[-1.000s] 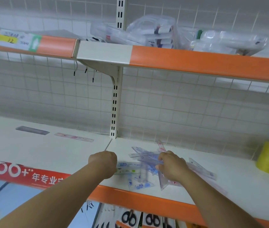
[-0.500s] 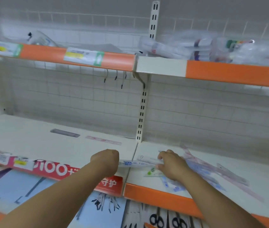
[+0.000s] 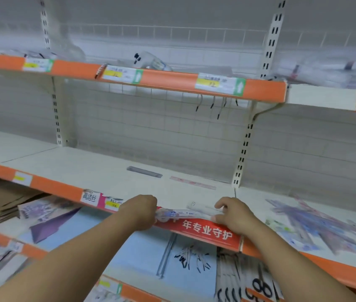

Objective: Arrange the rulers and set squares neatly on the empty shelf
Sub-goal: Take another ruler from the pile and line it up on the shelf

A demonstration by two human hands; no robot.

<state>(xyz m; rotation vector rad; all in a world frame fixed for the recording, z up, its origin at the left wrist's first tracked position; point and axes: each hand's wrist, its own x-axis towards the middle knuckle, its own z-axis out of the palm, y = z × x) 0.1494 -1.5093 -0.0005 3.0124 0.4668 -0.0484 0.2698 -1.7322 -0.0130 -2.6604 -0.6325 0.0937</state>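
Ruler (image 3: 183, 213) — leftward, off the pile (image 3: 316, 225)

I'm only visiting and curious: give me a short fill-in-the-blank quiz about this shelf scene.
1. The left hand and right hand hold the clear ruler by its two ___.
2. The sign just below it is coloured ___.
3. Beside the grey ruler lies a paler ruler, coloured ___.
4. The jumbled pile of rulers lies to the person's ___.
Missing words: ends, red, pink, right.
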